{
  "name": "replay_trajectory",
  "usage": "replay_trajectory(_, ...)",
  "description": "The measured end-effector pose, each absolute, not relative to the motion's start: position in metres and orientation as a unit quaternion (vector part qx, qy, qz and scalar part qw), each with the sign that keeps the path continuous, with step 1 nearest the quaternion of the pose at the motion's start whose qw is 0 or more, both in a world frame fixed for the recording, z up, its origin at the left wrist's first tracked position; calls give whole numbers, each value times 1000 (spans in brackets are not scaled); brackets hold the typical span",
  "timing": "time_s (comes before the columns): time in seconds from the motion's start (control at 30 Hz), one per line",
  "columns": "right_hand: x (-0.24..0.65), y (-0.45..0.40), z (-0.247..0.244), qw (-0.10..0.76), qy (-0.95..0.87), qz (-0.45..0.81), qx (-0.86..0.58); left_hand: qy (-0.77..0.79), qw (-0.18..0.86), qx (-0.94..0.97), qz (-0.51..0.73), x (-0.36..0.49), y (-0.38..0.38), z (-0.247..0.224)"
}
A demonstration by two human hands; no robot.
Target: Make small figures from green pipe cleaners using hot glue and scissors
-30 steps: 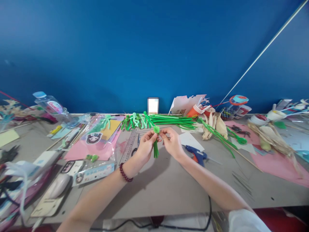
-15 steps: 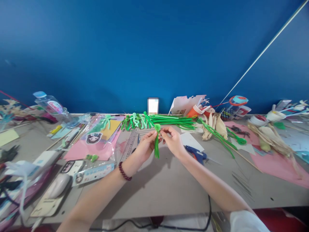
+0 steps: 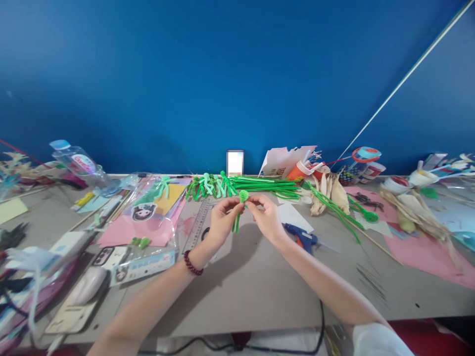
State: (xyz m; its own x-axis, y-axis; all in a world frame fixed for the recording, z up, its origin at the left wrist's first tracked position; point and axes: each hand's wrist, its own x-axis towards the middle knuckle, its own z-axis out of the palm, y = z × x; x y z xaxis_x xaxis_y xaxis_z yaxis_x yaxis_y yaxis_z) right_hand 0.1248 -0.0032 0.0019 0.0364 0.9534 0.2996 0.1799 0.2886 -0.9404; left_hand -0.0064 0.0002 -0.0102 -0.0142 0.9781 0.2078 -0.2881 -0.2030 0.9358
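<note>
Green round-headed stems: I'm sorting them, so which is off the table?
The round-headed stem between the left hand and right hand; the other one lies over papers.

I can't make out a full word anywhere. Near my worktop's [image 3: 241,296] back left corner, white script on the bottle's [image 3: 70,153] pink label [image 3: 83,163] is blurred. Red print on the torn sheet [image 3: 287,157] at the back edge, marks on the pale blue strip [image 3: 148,267] toward the left, and lettering on the tub [image 3: 372,171] at back right are illegible to me.
</note>
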Motion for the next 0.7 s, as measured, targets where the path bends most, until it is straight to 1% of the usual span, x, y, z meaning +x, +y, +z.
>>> replay_trajectory(0.1,124,-4,2,534,-600,352,-481,390,468,515,603,-9,0,-9)
replay_trajectory(0.2,123,-6,2,526,-607,346,-485,393,457,532,594,-9,-2,-7)
replay_trajectory(0.27,122,-6,1,522,-616,339,-483,380,479,525,592,-8,-3,-6)
replay_trajectory(0.53,125,1,-2,514,-661,268,-477,328,636,436,546,-8,-1,0)
replay_trajectory(0.7,127,3,-1,507,-676,250,-473,310,675,421,520,-11,1,-1)
